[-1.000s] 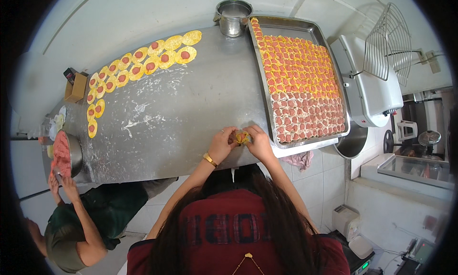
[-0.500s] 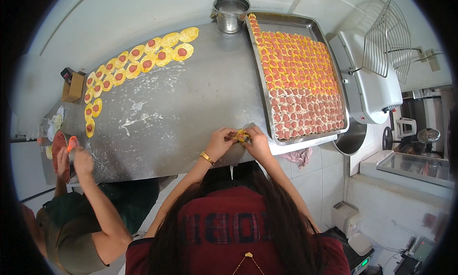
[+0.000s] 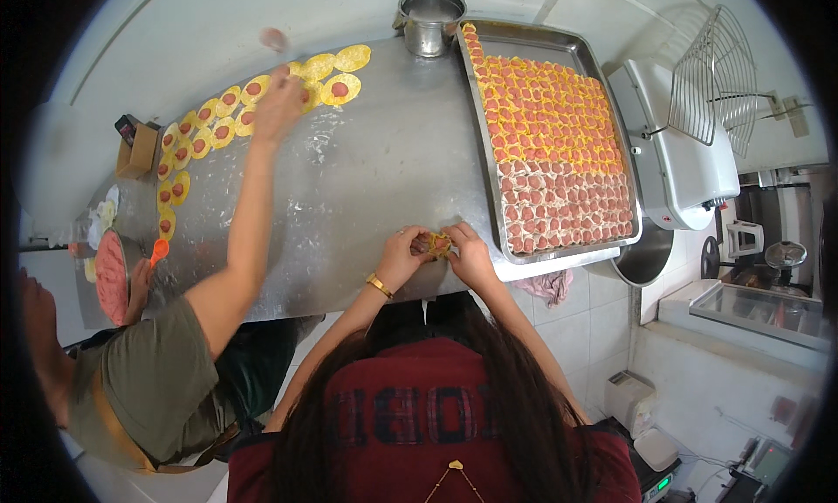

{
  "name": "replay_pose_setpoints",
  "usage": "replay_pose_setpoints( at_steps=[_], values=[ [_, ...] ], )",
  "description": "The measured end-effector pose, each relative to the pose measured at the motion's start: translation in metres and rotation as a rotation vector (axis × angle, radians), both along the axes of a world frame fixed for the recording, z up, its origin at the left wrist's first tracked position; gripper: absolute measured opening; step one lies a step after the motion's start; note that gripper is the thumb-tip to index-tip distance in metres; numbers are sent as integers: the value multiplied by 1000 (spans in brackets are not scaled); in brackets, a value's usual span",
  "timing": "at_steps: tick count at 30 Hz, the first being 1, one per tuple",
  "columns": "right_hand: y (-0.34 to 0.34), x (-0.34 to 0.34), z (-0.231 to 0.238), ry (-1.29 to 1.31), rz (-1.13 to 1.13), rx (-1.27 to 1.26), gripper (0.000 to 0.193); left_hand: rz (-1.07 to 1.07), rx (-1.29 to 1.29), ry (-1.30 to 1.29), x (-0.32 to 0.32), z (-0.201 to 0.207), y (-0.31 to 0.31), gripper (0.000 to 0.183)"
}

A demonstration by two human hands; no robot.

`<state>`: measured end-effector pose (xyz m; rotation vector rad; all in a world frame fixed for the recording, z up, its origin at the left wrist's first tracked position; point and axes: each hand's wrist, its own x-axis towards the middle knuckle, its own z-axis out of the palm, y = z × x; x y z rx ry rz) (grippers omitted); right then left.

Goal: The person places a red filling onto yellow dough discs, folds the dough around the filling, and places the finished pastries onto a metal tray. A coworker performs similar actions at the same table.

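Note:
My left hand point(image 3: 403, 257) and my right hand point(image 3: 470, 257) meet over the near edge of the metal table. Between their fingertips is a small dumpling point(image 3: 438, 244) with a yellow wrapper, its edges gathered up. To the right, a large metal tray point(image 3: 559, 257) bears rows of filled dumplings, yellow-wrapped at the far side and pale-wrapped at the near side. Round yellow wrappers point(image 3: 353, 58) lie at the table's far left, most with a dab of pink filling in the middle.
A co-worker's arm point(image 3: 249, 206) reaches across the table's left side to the wrappers. The co-worker's other hand is by a bowl of pink filling point(image 3: 112, 276) and an orange spoon point(image 3: 159, 252). A metal pot point(image 3: 431, 32) stands beside the tray; a white machine point(image 3: 672, 145) is at right.
The co-worker's hand has moved from the filling bowl out to the far wrappers. My hands stay in place, fingers working at the dumpling.

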<state>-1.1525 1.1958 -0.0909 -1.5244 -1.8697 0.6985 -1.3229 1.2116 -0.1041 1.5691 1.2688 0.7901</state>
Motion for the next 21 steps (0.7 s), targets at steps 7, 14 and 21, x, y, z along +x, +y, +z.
replay_pose_setpoints(
  at_steps=[7,14,21],
  values=[
    [9,-1,-1,48,85,76,37,-19,17,82,4,-7,-3,28],
    [6,-1,-3,25,75,-106,43,3,34,53,5,-3,-5,28],
    [5,-1,3,21,22,26,30,-36,-14,12,-3,0,-5,25]
  ],
)
